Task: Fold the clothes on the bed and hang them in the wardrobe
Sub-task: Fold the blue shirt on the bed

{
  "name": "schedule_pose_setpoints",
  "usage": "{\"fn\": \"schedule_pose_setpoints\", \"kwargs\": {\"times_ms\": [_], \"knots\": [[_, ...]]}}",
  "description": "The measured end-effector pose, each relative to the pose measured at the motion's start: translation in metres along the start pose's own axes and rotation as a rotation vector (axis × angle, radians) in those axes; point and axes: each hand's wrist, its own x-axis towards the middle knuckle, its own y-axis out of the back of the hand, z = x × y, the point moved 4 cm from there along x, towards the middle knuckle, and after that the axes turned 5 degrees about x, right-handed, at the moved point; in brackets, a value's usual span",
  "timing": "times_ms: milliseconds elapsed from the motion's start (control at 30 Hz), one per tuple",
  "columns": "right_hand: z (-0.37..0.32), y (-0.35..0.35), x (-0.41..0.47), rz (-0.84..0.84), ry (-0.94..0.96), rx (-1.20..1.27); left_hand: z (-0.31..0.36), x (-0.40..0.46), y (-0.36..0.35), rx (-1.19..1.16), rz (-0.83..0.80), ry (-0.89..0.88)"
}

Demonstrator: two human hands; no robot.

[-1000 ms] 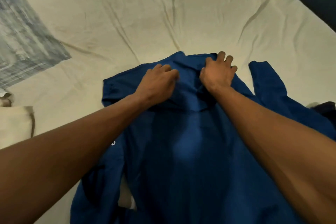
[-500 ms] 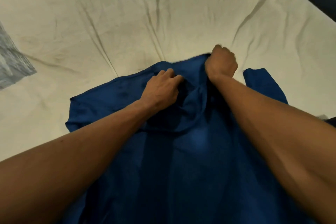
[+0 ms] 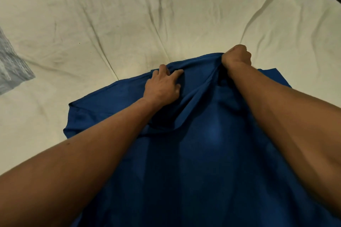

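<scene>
While the right hand (image 3: 237,57) fists the dark blue cotton shirt's (image 3: 193,153) top edge and the left hand's (image 3: 162,86) fingers (image 3: 177,73) lie spread just beside it, uneven pulling could bunch the cloth between them.

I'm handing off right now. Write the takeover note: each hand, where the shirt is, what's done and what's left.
Left hand: fingers spread on the blue shirt near its far edge, pressing it down, not gripping.
Right hand: fist closed on the shirt's far edge, bunching the cloth.
Shirt: spread on the cream bed sheet, collar end away from you.
Done: nothing folded yet.
Left: fold the shirt, then hang it in the wardrobe, which is out of view.
</scene>
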Motion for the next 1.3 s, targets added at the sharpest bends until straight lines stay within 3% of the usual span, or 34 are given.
{"fn": "schedule_pose_setpoints", "kwargs": {"times_ms": [100, 200, 233, 300, 400, 500, 567, 700, 833, 1033, 1300], "knots": [[0.002, 0.003, -0.006, -0.003, 0.113, 0.083, -0.009, 0.007, -0.001, -0.096, -0.101, -0.003], [-0.001, 0.007, -0.030, 0.110, 0.349, -0.065, -0.017, 0.007, 0.005, -0.322, -0.207, -0.036], [-0.002, 0.005, -0.042, 0.146, 0.459, -0.127, -0.021, 0.003, 0.010, -0.416, -0.184, -0.047], [-0.004, -0.002, -0.073, 0.161, 0.714, -0.209, -0.030, -0.013, 0.029, -0.512, 0.032, -0.054], [-0.001, -0.019, -0.128, 0.056, 1.083, -0.263, -0.060, -0.055, 0.048, -0.445, 0.309, -0.062], [0.004, -0.035, -0.183, -0.054, 1.394, -0.355, -0.104, -0.102, 0.044, -0.299, 0.244, -0.008], [0.009, -0.043, -0.210, -0.154, 1.494, -0.393, -0.128, -0.126, 0.041, -0.220, 0.171, 0.031], [0.015, -0.060, -0.233, -0.303, 1.525, -0.500, -0.152, -0.142, 0.048, -0.083, 0.044, 0.032], [0.002, -0.063, -0.231, -0.354, 1.321, -0.399, -0.165, -0.138, 0.061, 0.057, -0.083, 0.064], [-0.050, -0.067, -0.222, -0.371, 1.102, -0.278, -0.204, -0.147, 0.069, -0.040, 0.138, 0.298], [-0.100, -0.116, -0.204, -0.190, 1.026, -0.544, -0.244, -0.154, 0.062, -0.047, 0.221, 0.479]]}}
